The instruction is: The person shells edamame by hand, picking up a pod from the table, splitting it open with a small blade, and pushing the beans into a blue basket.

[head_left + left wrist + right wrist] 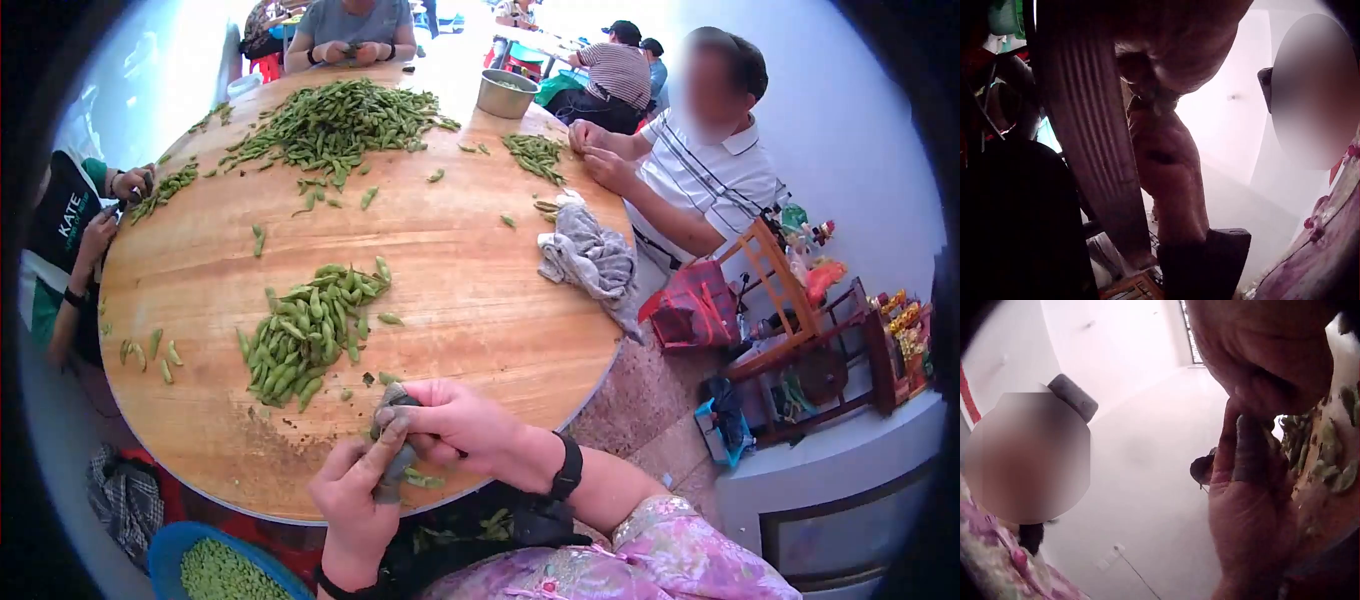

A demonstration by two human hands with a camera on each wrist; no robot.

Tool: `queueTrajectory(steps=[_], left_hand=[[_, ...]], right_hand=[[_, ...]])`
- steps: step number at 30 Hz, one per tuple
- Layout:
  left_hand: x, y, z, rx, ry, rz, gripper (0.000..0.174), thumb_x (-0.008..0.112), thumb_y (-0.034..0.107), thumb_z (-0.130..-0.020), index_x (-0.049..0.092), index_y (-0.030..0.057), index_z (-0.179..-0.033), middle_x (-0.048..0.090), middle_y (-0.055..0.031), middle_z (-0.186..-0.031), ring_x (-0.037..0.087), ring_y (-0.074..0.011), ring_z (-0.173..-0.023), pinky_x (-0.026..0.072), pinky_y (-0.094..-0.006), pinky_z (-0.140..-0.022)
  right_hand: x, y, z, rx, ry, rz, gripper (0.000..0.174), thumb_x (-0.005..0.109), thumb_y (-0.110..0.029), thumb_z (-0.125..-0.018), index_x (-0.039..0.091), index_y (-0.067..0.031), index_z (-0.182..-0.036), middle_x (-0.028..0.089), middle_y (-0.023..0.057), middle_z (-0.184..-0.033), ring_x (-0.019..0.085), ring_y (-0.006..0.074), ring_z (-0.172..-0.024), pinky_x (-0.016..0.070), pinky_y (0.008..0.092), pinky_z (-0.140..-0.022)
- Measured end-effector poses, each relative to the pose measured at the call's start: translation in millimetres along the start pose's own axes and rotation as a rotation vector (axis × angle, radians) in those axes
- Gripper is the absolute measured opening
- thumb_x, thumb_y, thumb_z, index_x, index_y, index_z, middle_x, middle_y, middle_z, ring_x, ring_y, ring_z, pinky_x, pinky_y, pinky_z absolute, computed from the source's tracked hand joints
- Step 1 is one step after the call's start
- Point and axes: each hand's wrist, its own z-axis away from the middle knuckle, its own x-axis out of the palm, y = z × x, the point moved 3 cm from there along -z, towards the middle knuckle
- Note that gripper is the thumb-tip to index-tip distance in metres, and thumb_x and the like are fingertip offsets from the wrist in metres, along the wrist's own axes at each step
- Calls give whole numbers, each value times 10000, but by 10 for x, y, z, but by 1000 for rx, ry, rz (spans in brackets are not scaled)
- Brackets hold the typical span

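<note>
Both hands meet over the table's near edge. My left hand (pixel 362 490) and my right hand (pixel 470 425) have their fingers curled together, thumbs close, pinching a soybean pod that the fingers mostly hide. Grey coverings (pixel 392 475) wrap some of the fingers. Just below the right hand shows a green pod (pixel 424 479). Ahead of the hands lies a loose pile of green soybean pods (pixel 310 335). In the right wrist view, the fingertips of the right hand (pixel 1254 531) press against the other hand. The left wrist view is dark and shows the fingers touching.
A blue basin (pixel 165 560) of shelled beans stands below the table at left. On the round wooden table (pixel 450 260) are a large pod heap (pixel 340 120), a grey cloth (pixel 590 255) and a metal pot (pixel 506 95). Other people sit around it, handling pods.
</note>
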Motion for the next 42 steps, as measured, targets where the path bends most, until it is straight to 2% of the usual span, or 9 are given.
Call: queueTrajectory(steps=[4, 9, 15, 20, 23, 29, 32, 37, 42], left_hand=[[-11, -25, -39, 25, 24, -1, 276, 560, -17, -767, 654, 66, -1013, 532, -54, -687, 530, -167, -574, 423, -252, -529], [69, -223, 38, -495, 109, 887, 319, 529, 35, -845, 515, 28, -1163, 534, 26, -748, 477, -34, -579, 366, -172, -493], [83, -222, 87, -703, 26, 1405, 329, 505, 47, -884, 443, 57, -1207, 546, 12, -817, 483, -31, -611, 367, -154, -493], [66, -285, 67, -767, 48, 1403, 254, 469, 75, -905, 447, 76, -1158, 556, -8, -826, 487, -48, -625, 365, -155, -505], [49, -326, 55, -716, 48, 1528, 229, 469, 70, -900, 460, 75, -1128, 552, -36, -830, 472, -64, -615, 336, -151, -500], [66, -307, 60, -833, 109, 1469, 197, 476, 30, -874, 504, 29, -1069, 537, -45, -793, 441, -58, -606, 298, -155, -488], [117, -309, 91, -826, -147, 1294, 147, 507, 36, -865, 562, 10, -998, 533, -8, -759, 423, -32, -582, 283, -151, -481], [180, -210, 4, -829, -169, 1211, 120, 553, 90, -867, 591, 16, -953, 531, 37, -715, 378, -4, -507, 253, -147, -450], [207, -315, 24, -832, -91, 1422, 112, 563, 116, -872, 585, 20, -925, 553, 15, -715, 400, -9, -510, 272, -149, -439]], right_hand=[[21, 86, -49, 94, 25, -191, 135, 547, -220, -880, 540, -89, -848, 421, -57, -558, 325, 15, -373, 212, 168, -320], [165, -64, -24, -325, 117, 507, 106, 566, -152, -877, 561, -46, -874, 489, -50, -634, 405, 17, -518, 314, 180, -444], [173, -54, -9, -393, 98, 568, 95, 580, -130, -858, 578, -36, -860, 507, -53, -644, 423, 11, -553, 329, 187, -468], [187, -164, 35, -493, 183, 784, 69, 583, -95, -825, 597, -28, -816, 496, -60, -617, 415, 7, -531, 321, 182, -451], [163, -341, 71, -395, 244, 717, 68, 587, -95, -828, 605, -29, -828, 485, -60, -603, 393, 2, -493, 290, 173, -420], [27, -510, 61, -570, 446, 605, 91, 625, -129, -822, 619, -38, -826, 469, -67, -579, 345, -5, -452, 241, 169, -399], [4, -414, -14, -588, 417, 776, 83, 639, -118, -810, 618, -38, -809, 471, -64, -562, 353, -14, -462, 239, 163, -404], [93, -323, 5, -663, 457, 999, 110, 665, -84, -768, 628, 13, -802, 620, 25, -635, 562, 63, -550, 427, 218, -484], [183, -174, 110, -886, 445, 1390, 85, 655, -56, -756, 634, 7, -810, 616, 91, -635, 581, 100, -521, 446, 247, -485]])
